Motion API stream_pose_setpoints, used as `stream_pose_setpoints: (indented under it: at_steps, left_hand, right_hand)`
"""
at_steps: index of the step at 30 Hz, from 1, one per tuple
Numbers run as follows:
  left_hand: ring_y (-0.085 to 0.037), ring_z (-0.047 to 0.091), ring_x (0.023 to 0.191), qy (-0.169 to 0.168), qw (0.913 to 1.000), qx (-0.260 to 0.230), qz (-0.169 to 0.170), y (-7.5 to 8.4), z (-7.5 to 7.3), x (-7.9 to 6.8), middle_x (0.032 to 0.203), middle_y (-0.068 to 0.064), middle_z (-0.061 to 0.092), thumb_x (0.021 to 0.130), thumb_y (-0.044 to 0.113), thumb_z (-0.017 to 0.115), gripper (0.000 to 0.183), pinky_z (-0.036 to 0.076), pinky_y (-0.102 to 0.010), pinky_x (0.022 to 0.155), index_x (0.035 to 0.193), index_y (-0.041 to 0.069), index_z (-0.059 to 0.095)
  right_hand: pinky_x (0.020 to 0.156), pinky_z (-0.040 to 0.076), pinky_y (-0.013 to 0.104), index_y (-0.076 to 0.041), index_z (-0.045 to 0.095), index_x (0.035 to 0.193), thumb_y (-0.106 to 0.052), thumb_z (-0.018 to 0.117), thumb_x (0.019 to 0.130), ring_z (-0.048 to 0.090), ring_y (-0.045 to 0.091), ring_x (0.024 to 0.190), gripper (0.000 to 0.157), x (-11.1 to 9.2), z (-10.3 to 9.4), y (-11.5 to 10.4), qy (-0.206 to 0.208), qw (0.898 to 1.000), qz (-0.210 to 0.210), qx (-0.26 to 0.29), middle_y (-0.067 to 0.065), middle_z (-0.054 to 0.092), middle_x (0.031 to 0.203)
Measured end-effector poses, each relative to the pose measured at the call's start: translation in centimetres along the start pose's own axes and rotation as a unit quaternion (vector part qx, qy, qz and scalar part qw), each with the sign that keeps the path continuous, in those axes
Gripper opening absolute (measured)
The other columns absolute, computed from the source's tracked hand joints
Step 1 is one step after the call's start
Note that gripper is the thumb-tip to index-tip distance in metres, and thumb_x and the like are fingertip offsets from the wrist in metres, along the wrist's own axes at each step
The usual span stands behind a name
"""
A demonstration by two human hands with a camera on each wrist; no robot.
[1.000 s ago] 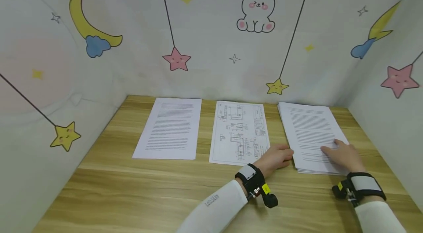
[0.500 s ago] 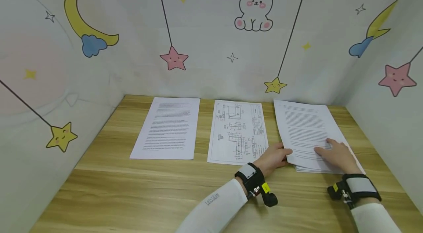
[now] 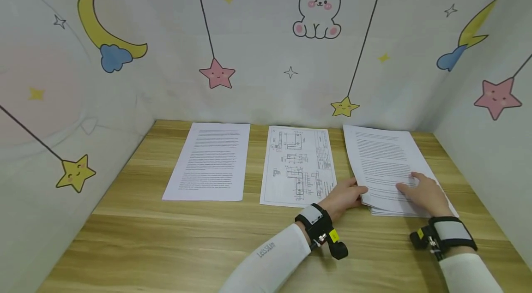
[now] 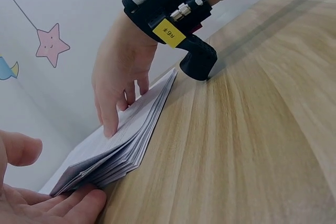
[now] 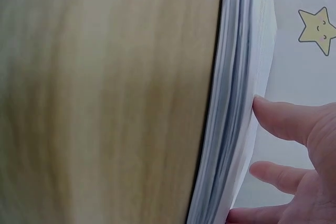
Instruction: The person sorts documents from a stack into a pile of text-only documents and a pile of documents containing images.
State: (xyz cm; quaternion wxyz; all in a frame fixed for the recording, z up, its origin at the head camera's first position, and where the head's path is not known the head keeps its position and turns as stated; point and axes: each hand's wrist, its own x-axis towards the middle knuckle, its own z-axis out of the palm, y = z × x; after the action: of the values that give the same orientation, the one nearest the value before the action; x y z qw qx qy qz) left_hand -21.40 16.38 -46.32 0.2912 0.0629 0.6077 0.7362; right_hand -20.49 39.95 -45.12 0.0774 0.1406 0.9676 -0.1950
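Observation:
A stack of printed paper (image 3: 382, 159) lies at the right of the table, its upper sheets set off to the left of those below. My left hand (image 3: 343, 196) is at the near left corner. In the left wrist view the fingers (image 4: 79, 205) of that hand reach under the raised corner of the paper stack (image 4: 134, 142), while its thumb (image 4: 23, 148) stands apart from the sheets. My right hand (image 3: 428, 196) rests on top of the stack with spread fingers. The right wrist view shows its thumb (image 5: 283, 120) touching the top sheet beside the layered edges.
Left of the stack lies a sheet with a technical drawing (image 3: 282, 191), its near right corner partly behind my left hand. Farther left is a page of printed text (image 3: 212, 164). The wooden table (image 3: 166, 242) meets a white cloth wall (image 3: 257, 104) at the back.
The upper sheets have shifted left over the lower ones, and their near left corner now overlaps my left fingertips. My right hand has moved slightly left with them; the left hand has barely moved.

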Motion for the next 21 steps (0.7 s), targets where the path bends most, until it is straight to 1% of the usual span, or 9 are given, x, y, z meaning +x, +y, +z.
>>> stream_pose_setpoints:
  at_steps: [7, 13, 18, 21]
  left_hand:
    - [-0.019, 0.065, 0.109, 0.019, 0.9997, 0.002, -0.016, -0.23, 0.05, 0.30, 0.120, -0.010, 0.068, 0.097, 0.014, 0.057, 0.039, 0.054, -0.041, 0.100, 0.134, -0.001, 0.058]
    - [-0.017, 0.063, 0.103, 0.029, 0.9993, -0.009, -0.024, -0.40, -0.16, 0.54, 0.114, -0.009, 0.068, 0.096, 0.014, 0.059, 0.039, 0.054, -0.041, 0.098, 0.132, -0.001, 0.059]
    - [-0.016, 0.064, 0.100, 0.025, 0.9993, -0.019, -0.022, -0.45, -0.21, 0.57, 0.112, -0.012, 0.069, 0.097, 0.013, 0.057, 0.037, 0.055, -0.040, 0.097, 0.131, 0.000, 0.060]
    - [-0.019, 0.066, 0.104, 0.019, 0.9993, -0.028, -0.018, -0.40, -0.11, 0.61, 0.115, -0.014, 0.069, 0.098, 0.012, 0.056, 0.035, 0.055, -0.041, 0.097, 0.129, -0.002, 0.061]
  right_hand:
    - [0.107, 0.031, 0.072, 0.020, 0.027, 0.143, -0.039, 0.052, 0.097, 0.027, 0.065, 0.132, 0.079, -0.23, -0.43, 0.27, -0.004, 1.000, 0.009, 0.013, 0.050, 0.027, 0.142]
    - [0.106, 0.032, 0.072, 0.020, 0.027, 0.143, -0.040, 0.051, 0.097, 0.027, 0.065, 0.132, 0.079, -0.40, -0.67, 0.05, -0.006, 1.000, 0.012, 0.014, 0.050, 0.027, 0.142]
    - [0.106, 0.032, 0.072, 0.019, 0.026, 0.144, -0.041, 0.050, 0.098, 0.026, 0.065, 0.133, 0.079, -0.57, -0.68, 0.03, -0.014, 1.000, 0.019, 0.015, 0.049, 0.026, 0.143]
    - [0.106, 0.032, 0.072, 0.019, 0.026, 0.144, -0.042, 0.049, 0.099, 0.026, 0.065, 0.132, 0.079, -0.64, -0.73, 0.03, -0.015, 1.000, 0.019, 0.015, 0.048, 0.026, 0.143]
